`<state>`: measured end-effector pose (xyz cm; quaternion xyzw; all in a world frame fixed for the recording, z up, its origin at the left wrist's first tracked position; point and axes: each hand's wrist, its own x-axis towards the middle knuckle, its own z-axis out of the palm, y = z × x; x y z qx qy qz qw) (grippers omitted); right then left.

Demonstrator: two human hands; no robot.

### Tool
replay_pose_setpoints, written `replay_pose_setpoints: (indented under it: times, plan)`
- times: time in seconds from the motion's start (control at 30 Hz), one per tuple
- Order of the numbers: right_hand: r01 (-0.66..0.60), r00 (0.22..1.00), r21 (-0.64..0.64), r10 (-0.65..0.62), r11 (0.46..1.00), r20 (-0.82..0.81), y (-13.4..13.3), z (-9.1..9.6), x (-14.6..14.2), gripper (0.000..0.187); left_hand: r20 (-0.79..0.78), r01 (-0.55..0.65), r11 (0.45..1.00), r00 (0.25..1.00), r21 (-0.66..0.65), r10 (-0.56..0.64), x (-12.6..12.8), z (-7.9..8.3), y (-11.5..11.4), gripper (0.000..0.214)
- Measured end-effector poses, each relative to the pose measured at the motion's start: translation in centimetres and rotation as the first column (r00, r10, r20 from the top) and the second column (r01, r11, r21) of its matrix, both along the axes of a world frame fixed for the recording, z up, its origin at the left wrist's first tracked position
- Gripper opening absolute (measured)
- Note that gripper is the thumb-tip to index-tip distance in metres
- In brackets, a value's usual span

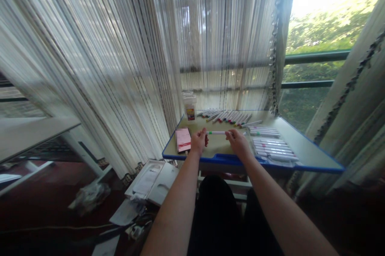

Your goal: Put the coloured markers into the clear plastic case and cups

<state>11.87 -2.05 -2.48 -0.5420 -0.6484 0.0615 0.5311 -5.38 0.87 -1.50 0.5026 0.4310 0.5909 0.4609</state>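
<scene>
L hand (199, 141) is clamped on the green-banded end of a white marker (217, 132) & R hand (237, 142) pinches the other end, so it's held approx. level b/w the two, over the near part of the bench (303, 138). Pink-screened device (183, 140) lies just beside L hand; packed markers (274, 147) sit nr R hand, to its right. Loose markers (230, 117) lie in a slanted row behind, w/ a clear container (190, 111) standing at the far L corner.
</scene>
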Motion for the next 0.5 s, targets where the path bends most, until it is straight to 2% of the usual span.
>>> replay_pose_setpoints:
  times: [0.23, 0.4, 0.5]
  plan:
    - [0.017, 1.000, -0.065, -0.016, 0.998, 0.012, -0.97, 0.97, 0.12, 0.052, 0.041, 0.036, 0.999, 0.998, 0.023, -0.037, 0.03, 0.52, -0.28, 0.023]
    - [0.015, 0.999, -0.098, -0.018, 0.995, -0.034, -1.09, 0.87, 0.36, 0.055, 0.015, 0.046, 0.997, 0.999, 0.059, -0.047, 0.09, 0.43, -0.43, 0.016]
    - [0.006, 0.996, -0.058, -0.011, 0.998, -0.090, -0.98, 0.63, 0.34, 0.049, 0.004, 0.028, 0.996, 1.000, 0.079, -0.028, 0.08, 0.09, -0.20, 0.018]
